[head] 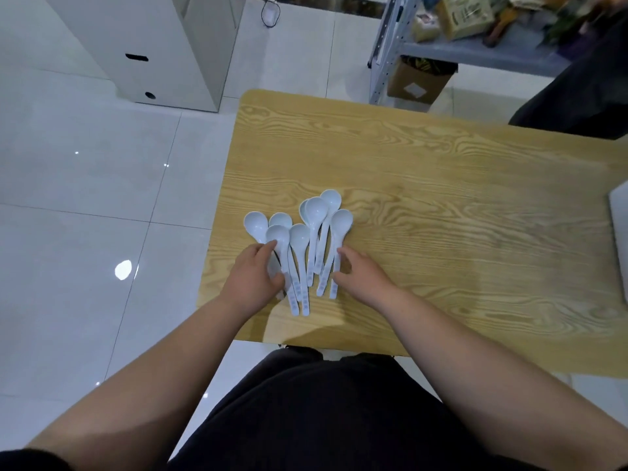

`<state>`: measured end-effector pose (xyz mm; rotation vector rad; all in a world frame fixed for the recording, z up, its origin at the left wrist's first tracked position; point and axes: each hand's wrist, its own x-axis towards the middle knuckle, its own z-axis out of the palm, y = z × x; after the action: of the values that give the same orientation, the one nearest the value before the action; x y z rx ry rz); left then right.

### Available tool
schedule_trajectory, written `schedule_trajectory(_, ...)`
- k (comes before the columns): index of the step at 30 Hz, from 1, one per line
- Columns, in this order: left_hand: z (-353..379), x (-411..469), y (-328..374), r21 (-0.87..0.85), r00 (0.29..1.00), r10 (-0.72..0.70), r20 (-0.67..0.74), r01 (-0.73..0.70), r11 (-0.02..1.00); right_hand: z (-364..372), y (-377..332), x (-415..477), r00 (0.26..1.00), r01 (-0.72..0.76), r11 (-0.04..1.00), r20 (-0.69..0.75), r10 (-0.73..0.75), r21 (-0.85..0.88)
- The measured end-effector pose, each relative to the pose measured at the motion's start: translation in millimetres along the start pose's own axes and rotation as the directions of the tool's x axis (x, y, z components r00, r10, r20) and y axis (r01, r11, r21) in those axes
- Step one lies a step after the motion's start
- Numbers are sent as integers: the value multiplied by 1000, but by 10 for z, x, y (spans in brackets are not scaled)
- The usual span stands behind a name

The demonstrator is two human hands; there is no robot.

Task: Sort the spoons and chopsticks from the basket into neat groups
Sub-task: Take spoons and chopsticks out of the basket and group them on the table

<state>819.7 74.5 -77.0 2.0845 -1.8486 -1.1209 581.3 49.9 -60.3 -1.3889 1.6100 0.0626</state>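
Observation:
Several white plastic spoons (307, 246) lie fanned out on the left part of the wooden table (441, 215), bowls pointing away from me, handles toward me. My left hand (255, 278) rests on the left side of the cluster, fingers touching the handles of the leftmost spoons. My right hand (356, 275) touches the handle of the rightmost spoon (339, 232), fingers fairly straight. No chopsticks and no basket are in view.
A pale flat object (619, 239) sits at the table's right edge. A white cabinet (153, 45) stands on the tiled floor at the far left. A metal shelf (475, 49) with boxes stands behind the table. A dark-clothed person (584, 93) is at the far right.

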Motion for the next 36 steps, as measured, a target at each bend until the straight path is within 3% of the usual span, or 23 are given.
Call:
schedule_trajectory(9,239,-736,643,-173,954,236,184,-205,963,-301,758,-1090,988,145,975,-85,-132,166)
schedule_trajectory(17,1078,-976,2034,-91,837,473,275,-467,880,-840,1931,-2029,951,217,953,-267,-157,212)
schedule_trajectory(26,2136,-1371,3492,-110,795,540,275,-532,840,-1383,3416,-2890,940,185,953,-327,-101,238)
schedule_trajectory(36,2762,-1136,4328,-171,721,578,382,-560,811,-2263,4049,-2859,917,141,968,-395,-48,208)
